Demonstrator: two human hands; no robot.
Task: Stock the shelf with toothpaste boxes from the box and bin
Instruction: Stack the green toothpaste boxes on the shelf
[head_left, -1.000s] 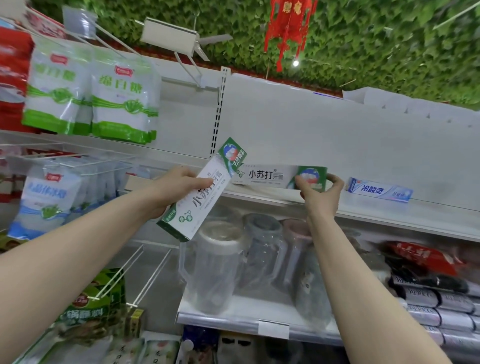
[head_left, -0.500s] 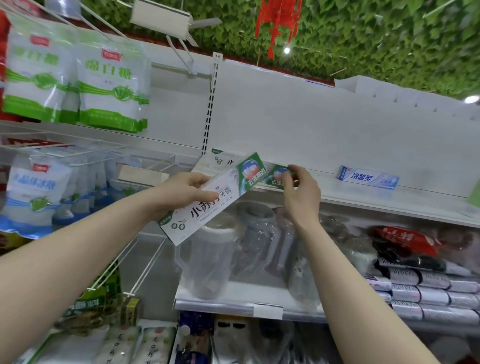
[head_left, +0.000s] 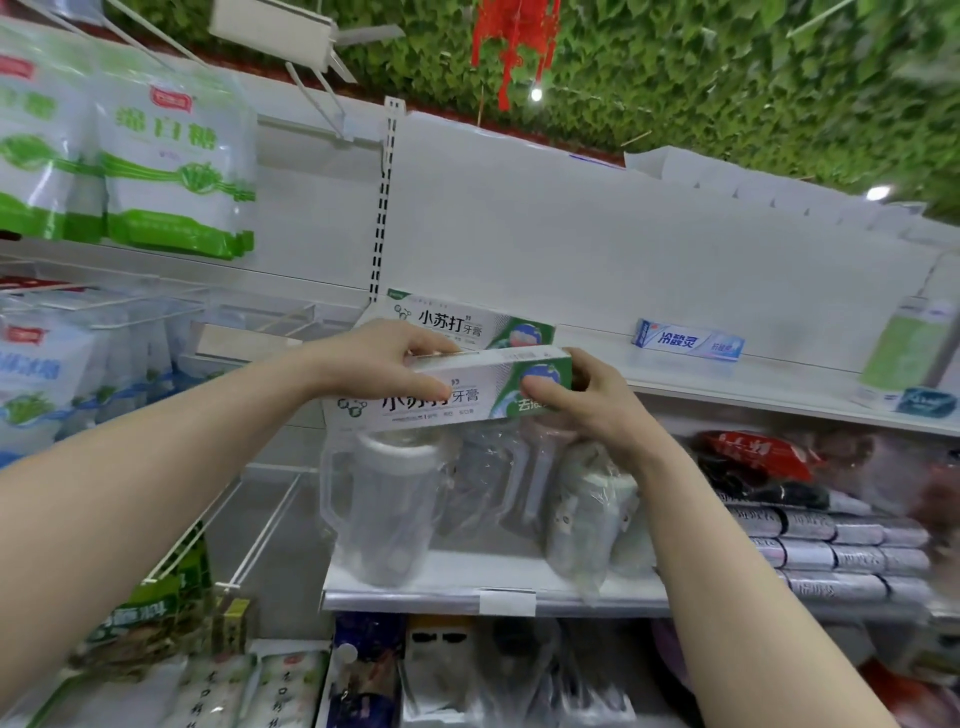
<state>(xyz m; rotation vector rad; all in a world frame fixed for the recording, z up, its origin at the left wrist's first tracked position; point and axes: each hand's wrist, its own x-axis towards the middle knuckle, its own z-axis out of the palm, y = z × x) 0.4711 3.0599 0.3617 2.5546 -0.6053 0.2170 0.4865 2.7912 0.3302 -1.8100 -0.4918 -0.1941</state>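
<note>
– White-and-green toothpaste box, item one: where do we log it?
– We log it level, in the air just in front of the shelf, at the shelf's left end. The left hand grips its middle, thumb on the front face and fingers curled over the top. The right hand pinches its green end, thumb in front.
– Item two?
– A matching box, lying on the shelf directly behind the held one, label towards us. We cannot tell whether the two touch.
– Item three?
– A blue-and-white box, flat on the shelf, well apart to the right of the pair.
– Anything off the shelf?
– We count clear plastic pitchers on the level below the shelf, beneath both hands, and white-and-green bags hanging above and left of the shelf.
</note>
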